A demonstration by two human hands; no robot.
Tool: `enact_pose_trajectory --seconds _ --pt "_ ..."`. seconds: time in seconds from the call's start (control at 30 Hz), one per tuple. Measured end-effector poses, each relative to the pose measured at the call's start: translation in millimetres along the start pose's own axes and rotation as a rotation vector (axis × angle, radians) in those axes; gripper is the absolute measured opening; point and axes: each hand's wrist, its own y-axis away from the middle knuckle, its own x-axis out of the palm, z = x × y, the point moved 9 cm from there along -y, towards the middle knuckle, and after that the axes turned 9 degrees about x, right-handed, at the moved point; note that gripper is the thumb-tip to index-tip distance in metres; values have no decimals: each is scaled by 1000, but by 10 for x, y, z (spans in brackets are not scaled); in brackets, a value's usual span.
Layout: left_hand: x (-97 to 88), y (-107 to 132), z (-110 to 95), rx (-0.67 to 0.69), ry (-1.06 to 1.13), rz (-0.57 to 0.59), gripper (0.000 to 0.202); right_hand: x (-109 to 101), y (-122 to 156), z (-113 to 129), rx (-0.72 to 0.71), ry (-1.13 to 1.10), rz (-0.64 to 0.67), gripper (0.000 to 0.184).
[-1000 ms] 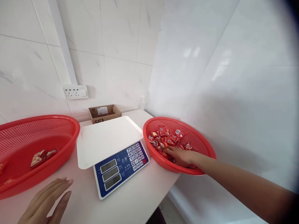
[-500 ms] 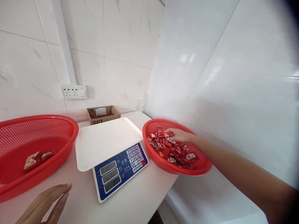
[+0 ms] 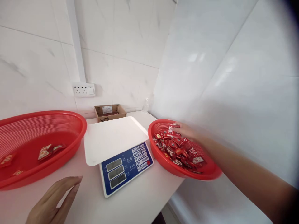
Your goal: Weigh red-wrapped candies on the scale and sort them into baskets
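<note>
My right hand (image 3: 189, 132) reaches into the right red basket (image 3: 210, 174) and is closed on red packets (image 3: 173, 127) at the far side of the pile; the hand is blurred by motion. Several red snack packets (image 3: 179, 152) fill that basket. My left hand (image 3: 52, 202) rests on the white counter near the front edge, fingers stretched out and together, holding nothing. A white-topped electronic scale (image 3: 114, 140) with a blue keypad panel (image 3: 127, 168) stands between the two baskets. The left red basket (image 3: 77, 124) holds a few packets (image 3: 48, 151).
A small open cardboard box (image 3: 109, 112) sits against the tiled back wall, with a clear small bottle (image 3: 146, 105) in the corner. A white wall socket (image 3: 83, 89) is above the counter. A white wall runs close along the right; the counter edge drops off at the front right.
My right hand moved from the near side of the right basket to the far side and closed on packets. The view shifted slightly left; my left hand stayed on the counter.
</note>
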Motion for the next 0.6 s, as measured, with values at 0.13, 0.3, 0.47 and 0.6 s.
enact_pose_trajectory --seconds 0.13,0.3,0.47,0.6 --pt "4 -79 -173 99 47 86 16 335 113 564 -113 -157 92 22" --pt "-35 -138 -269 107 52 115 16 1152 316 1295 -310 -20 323 20" --pt "-39 -108 -210 41 68 145 17 1821 418 1592 -408 117 466 30" --pt "-49 -109 -220 36 86 150 17 1931 350 1597 -374 111 452 48"
